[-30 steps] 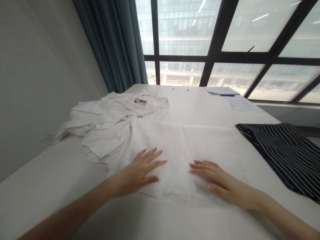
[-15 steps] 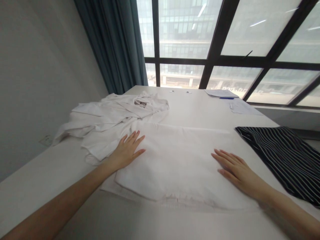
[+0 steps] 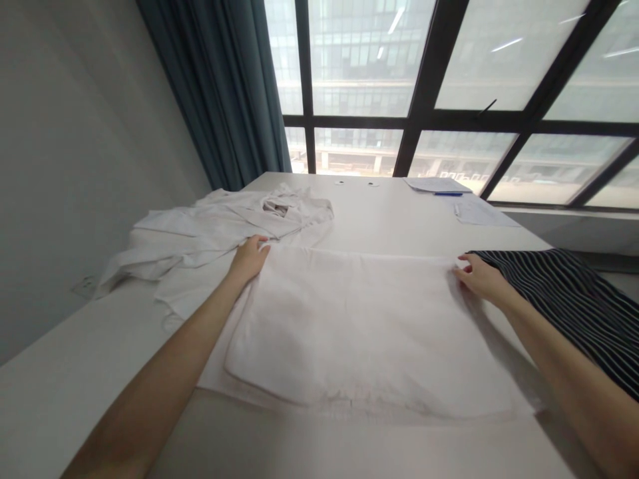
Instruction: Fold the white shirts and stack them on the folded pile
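Note:
A folded white garment [image 3: 369, 326] lies flat on the white table in front of me, its layers showing at the near left corner and a gathered stretch along the near edge. My left hand [image 3: 251, 256] is at its far left corner, fingers bent and closed on the fabric. At the far right corner, my right hand [image 3: 479, 276] pinches the edge between thumb and fingers. The fingertips of both hands are partly hidden by the cloth and by the hands themselves.
Crumpled white clothing [image 3: 210, 223] is heaped to the left, touching the folded piece. Black striped fabric [image 3: 574, 299] lies at the right edge beside my right forearm. Papers [image 3: 434, 185] and a blue pen [image 3: 448, 194] rest at the back. Beyond stand a window and a blue curtain [image 3: 219, 93].
Both hands, which lay flat and spread on the garment, have moved away from me to its far corners. Their fingers have closed on the edge there.

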Tool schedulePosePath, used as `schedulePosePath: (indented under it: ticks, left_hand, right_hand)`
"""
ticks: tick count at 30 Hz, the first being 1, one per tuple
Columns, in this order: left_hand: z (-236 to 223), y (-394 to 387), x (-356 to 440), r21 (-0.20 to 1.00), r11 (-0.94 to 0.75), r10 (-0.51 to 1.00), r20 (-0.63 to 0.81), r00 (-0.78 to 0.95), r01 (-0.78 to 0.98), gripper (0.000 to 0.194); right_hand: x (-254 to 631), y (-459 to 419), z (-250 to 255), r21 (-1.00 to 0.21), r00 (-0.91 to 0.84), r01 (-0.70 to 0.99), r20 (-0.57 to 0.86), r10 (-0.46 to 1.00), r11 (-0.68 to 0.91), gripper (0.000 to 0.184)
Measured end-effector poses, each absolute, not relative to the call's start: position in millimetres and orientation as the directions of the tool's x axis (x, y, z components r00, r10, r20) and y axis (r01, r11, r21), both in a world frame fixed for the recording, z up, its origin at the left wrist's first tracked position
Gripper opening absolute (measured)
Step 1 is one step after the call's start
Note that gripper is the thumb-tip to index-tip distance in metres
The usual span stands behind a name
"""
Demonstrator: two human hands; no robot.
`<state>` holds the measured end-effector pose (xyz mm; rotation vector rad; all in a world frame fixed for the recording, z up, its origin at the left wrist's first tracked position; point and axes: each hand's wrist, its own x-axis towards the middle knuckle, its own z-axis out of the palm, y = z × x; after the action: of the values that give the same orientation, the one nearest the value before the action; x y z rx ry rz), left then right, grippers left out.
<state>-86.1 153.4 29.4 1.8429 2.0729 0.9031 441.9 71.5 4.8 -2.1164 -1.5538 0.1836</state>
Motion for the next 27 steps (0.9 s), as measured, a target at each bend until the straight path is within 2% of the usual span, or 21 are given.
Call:
schedulePosePath:
  ticks: [5,8,12,16,21,24,27]
  left_hand:
    - [27.7,154.2,-88.7,0.64,-0.004,0.957,0.224,-0.182,0.768,0.037]
    - [29.9,154.6,-89.9,0.742,-0.001,0.969,0.167,-0.183,0.67,0.041]
    - [32.9,152.5,-91.6,0.864,0.027,0.985,0.062,-0.16,0.503,0.043]
    - [37.0,147.7,-90.8,0.953,0.048,0.995,-0.02,-0.096,0.298,0.053]
    - [39.7,141.8,-87.9,0.995,0.061,0.998,-0.061,-0.008,0.078,0.069]
    - [35.5,142.3,-88.4,0.995,0.066,0.998,-0.068,0.018,0.075,0.076]
    - [27.5,147.7,-90.3,0.972,0.005,0.999,0.007,-0.05,0.234,0.072]
  right_hand:
    - [445.6,68.4,-5.4,-0.622,0.336,0.765,0.164,0.928,-0.167,0.041]
    - [446.5,68.0,-4.1,-0.719,0.341,0.686,0.176,0.923,-0.116,0.038]
    - [444.8,66.0,2.6,-0.881,0.361,0.449,0.025,0.932,-0.15,0.029]
    - [440.3,62.0,6.7,-0.889,0.351,0.377,-0.121,0.929,-0.259,0.031]
    - [436.3,62.3,3.8,-0.906,0.36,0.364,-0.08,0.93,-0.218,0.042]
    - [436.0,64.2,-1.5,-0.901,0.372,0.382,-0.051,0.927,-0.204,0.049]
    - [436.0,65.6,-6.5,-0.883,0.38,0.437,0.006,0.925,-0.174,0.057]
